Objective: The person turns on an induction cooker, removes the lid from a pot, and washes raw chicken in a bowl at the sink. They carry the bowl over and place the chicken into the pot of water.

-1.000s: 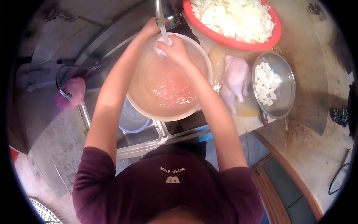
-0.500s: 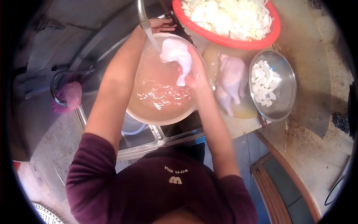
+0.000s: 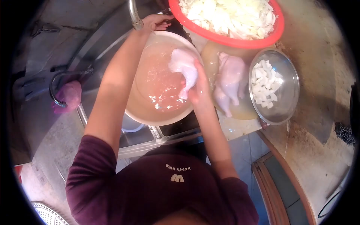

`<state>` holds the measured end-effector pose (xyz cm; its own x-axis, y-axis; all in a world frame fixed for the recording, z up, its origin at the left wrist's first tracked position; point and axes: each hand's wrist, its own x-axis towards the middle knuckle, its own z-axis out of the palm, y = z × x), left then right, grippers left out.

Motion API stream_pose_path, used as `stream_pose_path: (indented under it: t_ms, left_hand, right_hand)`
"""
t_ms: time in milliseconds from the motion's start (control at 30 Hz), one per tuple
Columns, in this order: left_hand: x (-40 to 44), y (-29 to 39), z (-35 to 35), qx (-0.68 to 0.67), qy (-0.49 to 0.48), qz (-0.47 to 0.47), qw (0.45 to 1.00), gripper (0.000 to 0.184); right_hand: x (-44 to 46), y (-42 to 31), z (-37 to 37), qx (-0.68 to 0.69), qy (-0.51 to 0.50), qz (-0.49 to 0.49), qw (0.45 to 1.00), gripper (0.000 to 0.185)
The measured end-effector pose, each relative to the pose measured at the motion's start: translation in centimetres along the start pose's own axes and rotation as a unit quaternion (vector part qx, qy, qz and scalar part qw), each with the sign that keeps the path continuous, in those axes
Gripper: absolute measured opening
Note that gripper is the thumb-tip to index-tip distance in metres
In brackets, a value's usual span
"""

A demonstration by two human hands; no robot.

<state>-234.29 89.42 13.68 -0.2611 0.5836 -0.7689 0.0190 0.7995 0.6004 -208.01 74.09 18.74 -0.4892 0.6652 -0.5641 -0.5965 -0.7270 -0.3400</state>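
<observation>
Right hand [image 3: 197, 86] grasping a raw chicken leg [image 3: 183, 64] over a water-filled basin [image 3: 147, 112] at centre frame, left hand [image 3: 157, 23] beside the tap [image 3: 134, 17] at upper centre-left, its grip impossible to tell, more chicken legs [image 3: 230, 79] right of centre.

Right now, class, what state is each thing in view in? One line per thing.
Right hand: closed around the chicken leg.
Chicken leg: raw, held over the basin.
Left hand: near the basin's far rim; contact unclear.
Basin: holding water.
Faucet: no stream visible.
Other chicken legs: raw, lying on a yellowish board.
Red tub: heaped with pale shreds.
Metal bowl: partly filled with white pieces.
</observation>
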Motion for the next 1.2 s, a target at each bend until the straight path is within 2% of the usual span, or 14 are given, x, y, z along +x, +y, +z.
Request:
stream_pose_path:
  t_ms: [200,333,433,467,533,600,667,700,767,833,900,1000,1100,1200]
  left_hand:
    - [-0.6,0.2,0.4,0.062,0.039,0.015,0.997,0.034]
    - [-2.8,-1.2,0.8,0.107,0.115,0.137,0.978,0.030]
    - [-5.8,-5.0,-2.9,0.158,0.212,0.234,0.936,0.034]
    - [-7.8,-6.2,-4.8,0.208,0.229,0.251,0.917,0.035]
    - [-12.8,-9.9,-7.3,0.195,0.244,0.299,0.902,0.036]
    - [-14.3,-15.3,-10.9,0.230,0.270,0.270,0.895,0.037]
    - [-16.6,-18.8,-11.8,0.167,0.261,0.239,0.920,0.038]
    - [-18.5,-18.9,-11.0,0.127,0.249,0.209,0.937,0.038]
    - [-19.8,-19.3,-9.7,0.050,0.244,0.168,0.954,0.036]
    - [-19.3,-20.0,-8.6,-0.030,0.272,0.208,0.939,0.035]
    - [-18.6,-20.3,-7.6,-0.123,0.270,0.224,0.928,0.031]
    - [-19.2,-20.0,-6.6,-0.172,0.259,0.223,0.924,0.029]
    - [-20.6,-20.8,-6.3,-0.140,0.290,0.249,0.913,0.029]
    - [-23.1,-20.6,-7.1,-0.247,0.270,0.255,0.895,0.034]
  right_hand:
    - [-0.6,0.3,-0.6,-0.023,0.034,-0.025,0.999,0.035]
    - [-2.0,0.0,-1.7,-0.105,0.049,-0.050,0.992,0.033]
    - [-3.4,-0.6,-1.9,-0.075,0.066,-0.022,0.995,0.031]
    - [-3.4,-0.5,-2.5,-0.069,0.040,-0.016,0.997,0.031]
    - [-3.6,-0.1,-3.9,-0.056,-0.018,-0.004,0.998,0.031]
    - [-4.8,-0.1,-3.8,-0.084,-0.003,-0.019,0.996,0.030]
    - [-6.0,0.0,-4.9,-0.147,-0.013,-0.029,0.989,0.030]
    - [-6.6,0.4,-5.2,-0.205,0.046,-0.032,0.977,0.034]
    - [-8.1,0.5,-5.3,-0.296,0.065,-0.039,0.952,0.035]
    - [-9.0,0.8,-5.0,-0.361,0.082,-0.067,0.927,0.033]
    - [-8.9,1.1,-5.2,-0.348,0.086,-0.060,0.931,0.033]
    - [-8.2,1.4,-5.1,-0.329,0.070,-0.069,0.939,0.032]
    - [-8.4,1.6,-4.7,-0.333,0.056,-0.083,0.938,0.032]
    - [-8.7,1.6,-4.0,-0.329,0.033,-0.087,0.940,0.031]
